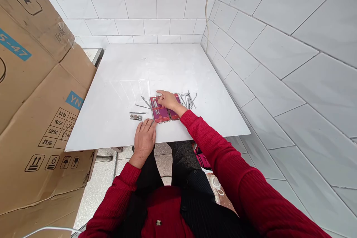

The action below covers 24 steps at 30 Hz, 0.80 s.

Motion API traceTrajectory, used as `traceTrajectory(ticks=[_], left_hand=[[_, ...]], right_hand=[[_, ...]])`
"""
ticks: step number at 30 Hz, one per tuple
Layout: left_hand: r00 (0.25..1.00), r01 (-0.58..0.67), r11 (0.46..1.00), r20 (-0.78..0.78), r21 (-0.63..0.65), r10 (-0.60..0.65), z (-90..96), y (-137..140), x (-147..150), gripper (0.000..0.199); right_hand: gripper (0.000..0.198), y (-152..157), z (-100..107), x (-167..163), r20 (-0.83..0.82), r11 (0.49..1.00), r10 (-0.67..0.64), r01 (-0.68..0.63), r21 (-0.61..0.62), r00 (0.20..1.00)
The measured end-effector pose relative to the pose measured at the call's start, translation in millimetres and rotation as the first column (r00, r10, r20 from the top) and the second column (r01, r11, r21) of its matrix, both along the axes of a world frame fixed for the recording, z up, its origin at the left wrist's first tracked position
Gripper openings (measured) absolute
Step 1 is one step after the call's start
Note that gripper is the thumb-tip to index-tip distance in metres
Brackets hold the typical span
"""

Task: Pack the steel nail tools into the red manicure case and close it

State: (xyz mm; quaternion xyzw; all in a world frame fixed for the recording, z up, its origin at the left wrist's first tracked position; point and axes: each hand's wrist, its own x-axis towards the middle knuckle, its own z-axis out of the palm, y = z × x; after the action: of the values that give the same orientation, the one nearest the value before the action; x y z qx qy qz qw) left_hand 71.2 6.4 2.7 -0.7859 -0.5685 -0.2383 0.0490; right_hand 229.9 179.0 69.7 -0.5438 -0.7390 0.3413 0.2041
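A manicure case (163, 119) lies spread open on the white table, its lining purple and red. Slim metal tools (156, 107) sit in the loops of its left half. My right hand (168, 100) is over the case's middle, index finger stretched to the left and the other fingers curled; whatever they pinch is hidden. My left hand (145, 135) rests flat at the table's front edge, fingertips by the case's lower left corner. Left of the case are a nail clipper (136, 117), a thin metal stick (138, 112) and a tweezer-like tool (145, 101).
Several metal tools and clippers (190, 101) lie right of the case on the white table (125, 67). Large cardboard boxes (41, 93) stand along the left side. Tiled walls (156, 7) close off the back and right, with a cable (206, 11) in the corner.
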Motion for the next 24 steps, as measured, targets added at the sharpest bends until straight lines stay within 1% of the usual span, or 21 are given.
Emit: traceTrajectory(ticks=[2,7,9,11,15,16,21,24], left_hand=[[1.0,0.003,1.0,0.002,-0.002,-0.003,0.6,0,0,0.039],[1.0,0.0,1.0,0.005,0.011,-0.001,0.6,0,0,0.039],[1.0,-0.001,1.0,0.006,0.015,0.001,0.0,1,0,0.04],[1.0,-0.001,1.0,0.005,0.015,0.001,-0.4,1,0,0.04],[1.0,0.0,1.0,-0.001,0.01,0.0,-0.2,1,0,0.038],[1.0,0.0,1.0,-0.004,0.01,0.0,0.0,1,0,0.038],[1.0,-0.004,1.0,-0.009,0.011,0.004,0.4,1,0,0.037],[1.0,-0.002,1.0,-0.005,0.005,0.002,0.5,1,0,0.037]], right_hand=[[0.064,1,3,-1,0.04,1.0,0.014,-0.014,-0.008,0.999],[0.05,2,7,-5,0.215,0.998,0.026,-0.039,0.057,0.976],[0.046,1,8,-6,0.24,0.996,0.033,-0.05,0.067,0.97],[0.049,0,9,-5,0.231,0.996,0.036,-0.053,0.066,0.972],[0.069,-3,13,-2,0.182,0.998,0.055,-0.06,0.024,0.982],[0.071,-3,14,-1,0.167,0.998,0.062,-0.065,0.009,0.984],[0.057,1,11,-1,0.104,0.997,0.077,-0.073,-0.035,0.992],[0.056,5,7,-1,0.04,0.996,0.059,-0.056,-0.075,0.997]])
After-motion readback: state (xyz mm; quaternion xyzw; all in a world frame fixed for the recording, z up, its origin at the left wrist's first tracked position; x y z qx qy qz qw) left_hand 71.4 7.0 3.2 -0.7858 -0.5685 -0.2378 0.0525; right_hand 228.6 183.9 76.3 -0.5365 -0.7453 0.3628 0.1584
